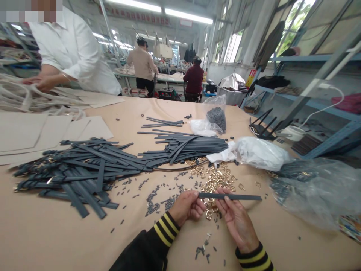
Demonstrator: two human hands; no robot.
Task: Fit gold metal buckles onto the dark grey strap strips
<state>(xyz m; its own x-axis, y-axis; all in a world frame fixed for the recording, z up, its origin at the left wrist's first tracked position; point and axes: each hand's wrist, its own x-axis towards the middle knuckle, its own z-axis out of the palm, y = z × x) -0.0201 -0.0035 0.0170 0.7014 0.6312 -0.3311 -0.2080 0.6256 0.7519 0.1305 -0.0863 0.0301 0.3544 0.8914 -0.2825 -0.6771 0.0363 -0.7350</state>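
Observation:
A dark grey strap (245,197) lies level across both hands above the table. Its left end is pinched between the thumb and fingers of my left hand (188,205). Farther along, my right hand (235,220) grips the strap between thumb and fingers, and its free end sticks out to the right. Gold buckles (218,178) are heaped just beyond and beneath the strap. Small dark loops (153,203) are scattered left of my left hand. Whether a buckle is on the held strap, I cannot make out.
Straps with buckles (84,169) form a pile at left, and plain straps (188,146) lie in the middle. Plastic bags (259,152) stand at right, behind another clear bag (318,188). Across the table's left side, a person in white (76,52) handles pale fabric pieces (22,130).

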